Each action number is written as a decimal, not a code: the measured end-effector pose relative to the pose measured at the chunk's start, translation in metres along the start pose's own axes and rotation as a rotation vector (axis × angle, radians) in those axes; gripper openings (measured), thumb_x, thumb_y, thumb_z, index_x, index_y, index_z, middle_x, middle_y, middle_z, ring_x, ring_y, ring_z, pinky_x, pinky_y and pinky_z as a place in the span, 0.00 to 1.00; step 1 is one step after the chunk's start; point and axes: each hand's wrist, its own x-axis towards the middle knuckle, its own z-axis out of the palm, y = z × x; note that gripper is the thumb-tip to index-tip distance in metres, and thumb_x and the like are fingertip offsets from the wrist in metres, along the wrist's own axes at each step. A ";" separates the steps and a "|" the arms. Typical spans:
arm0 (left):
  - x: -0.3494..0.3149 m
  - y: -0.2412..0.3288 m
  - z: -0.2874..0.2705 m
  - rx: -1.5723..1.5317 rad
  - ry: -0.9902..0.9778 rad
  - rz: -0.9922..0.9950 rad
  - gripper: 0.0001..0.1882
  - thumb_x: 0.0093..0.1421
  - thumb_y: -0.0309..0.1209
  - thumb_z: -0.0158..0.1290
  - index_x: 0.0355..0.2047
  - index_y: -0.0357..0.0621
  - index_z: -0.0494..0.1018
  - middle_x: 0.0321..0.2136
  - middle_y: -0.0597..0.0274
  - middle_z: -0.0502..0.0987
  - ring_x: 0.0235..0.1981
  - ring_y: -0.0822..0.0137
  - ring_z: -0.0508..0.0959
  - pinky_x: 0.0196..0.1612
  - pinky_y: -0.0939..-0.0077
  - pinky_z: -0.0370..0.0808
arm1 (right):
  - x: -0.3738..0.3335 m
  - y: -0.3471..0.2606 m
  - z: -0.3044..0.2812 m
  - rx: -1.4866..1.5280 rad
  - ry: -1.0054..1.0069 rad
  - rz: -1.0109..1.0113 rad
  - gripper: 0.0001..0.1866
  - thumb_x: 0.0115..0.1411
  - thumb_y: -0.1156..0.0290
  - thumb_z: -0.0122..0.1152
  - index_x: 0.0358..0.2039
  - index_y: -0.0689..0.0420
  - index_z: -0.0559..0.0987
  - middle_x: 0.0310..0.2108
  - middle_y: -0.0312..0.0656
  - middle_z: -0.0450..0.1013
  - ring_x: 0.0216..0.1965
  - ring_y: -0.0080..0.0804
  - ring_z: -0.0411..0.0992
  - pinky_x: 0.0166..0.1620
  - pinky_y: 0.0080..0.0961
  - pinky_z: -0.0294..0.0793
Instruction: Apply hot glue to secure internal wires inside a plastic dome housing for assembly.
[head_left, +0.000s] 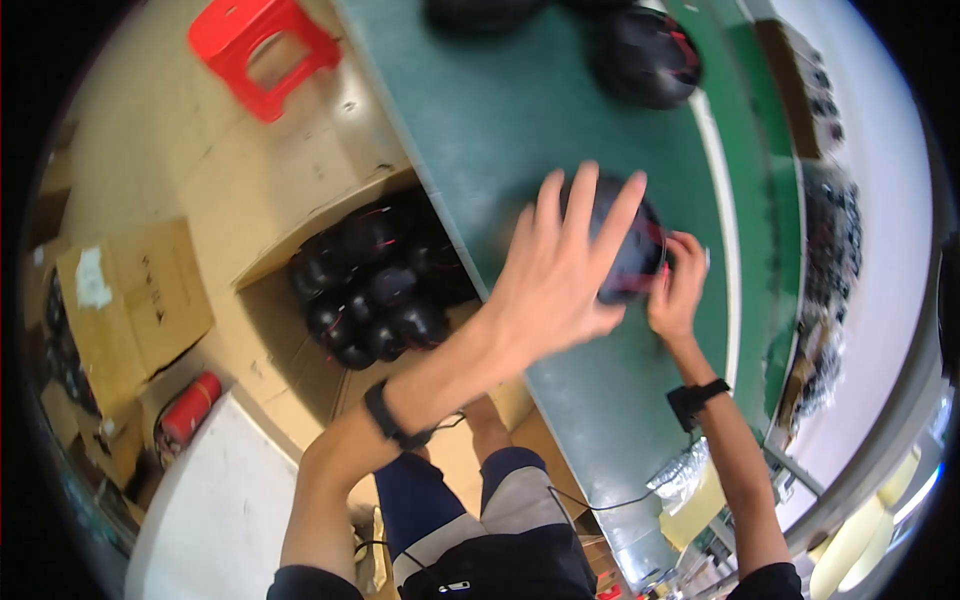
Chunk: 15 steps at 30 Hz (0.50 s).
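Observation:
On the green worktop (620, 390) is a black, rounded, helmet-like shell (635, 255) with red trim, slightly blurred. My left hand (560, 260) reaches over it from the left with fingers spread, covering much of it. Whether those fingertips press on the shell I cannot tell. At the shell's right edge, my right hand (681, 285) curls its fingers and thumb round the rim, beside a red part. Another black shell with red markings (648, 58) lies farther up the worktop, and more black shapes are cut off by the top edge.
Left of the worktop, an open cardboard box (290, 345) holds several glossy black shells. A red plastic stool (265, 50) stands at the far left, and a red cylinder (190, 407) at the lower left. Bagged parts (830, 270) line the right side. A black cable (610, 507) crosses the worktop's near end.

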 end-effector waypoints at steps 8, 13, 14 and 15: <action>-0.239 -0.101 -0.057 0.107 -0.083 -0.633 0.63 0.30 0.37 0.76 0.67 0.33 0.55 0.64 0.37 0.57 0.65 0.34 0.60 0.67 0.49 0.63 | 0.004 -0.004 -0.003 -0.107 -0.021 -0.044 0.23 0.57 0.78 0.43 0.55 0.67 0.71 0.59 0.58 0.63 0.62 0.57 0.60 0.66 0.46 0.58; -0.183 -0.240 0.106 0.148 0.016 -0.492 0.64 0.35 0.44 0.76 0.70 0.46 0.53 0.65 0.40 0.56 0.64 0.36 0.60 0.59 0.42 0.72 | -0.005 0.004 0.002 -0.109 -0.060 -0.073 0.23 0.60 0.76 0.43 0.55 0.68 0.69 0.60 0.60 0.61 0.63 0.56 0.59 0.68 0.46 0.55; -0.165 -0.267 0.133 0.126 0.037 -0.474 0.64 0.35 0.44 0.76 0.70 0.46 0.53 0.65 0.40 0.56 0.64 0.36 0.60 0.59 0.42 0.72 | -0.004 0.004 0.005 -0.139 -0.048 -0.086 0.23 0.60 0.76 0.43 0.55 0.68 0.69 0.60 0.60 0.61 0.63 0.56 0.59 0.68 0.46 0.55; -0.135 -0.286 0.156 0.240 -0.026 -0.542 0.65 0.35 0.46 0.76 0.72 0.50 0.51 0.66 0.41 0.56 0.64 0.37 0.60 0.57 0.38 0.72 | -0.003 0.005 0.000 -0.107 -0.049 -0.045 0.22 0.60 0.76 0.43 0.55 0.68 0.69 0.60 0.60 0.61 0.63 0.56 0.59 0.68 0.46 0.55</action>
